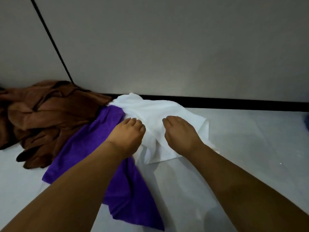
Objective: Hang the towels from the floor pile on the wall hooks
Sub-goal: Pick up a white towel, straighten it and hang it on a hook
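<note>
A pile of towels lies on the pale floor against the wall. A crumpled brown towel (43, 114) is at the left, a purple towel (127, 195) stretches from the middle toward me, and a white towel (153, 109) lies on the right, partly over the purple one. My left hand (128, 133) rests palm-down at the white towel's left edge with fingers curled into the cloth. My right hand (178, 131) sits on the white towel's middle, fingers bent down into it. Whether either hand has pinched the cloth is hidden. No wall hooks are in view.
A grey wall (184, 47) with a black baseboard (234, 102) runs behind the pile. A black vertical seam (51, 41) divides the wall at the left. Bare pale floor (250, 148) lies to the right. A dark blue object (306, 122) peeks in at the right edge.
</note>
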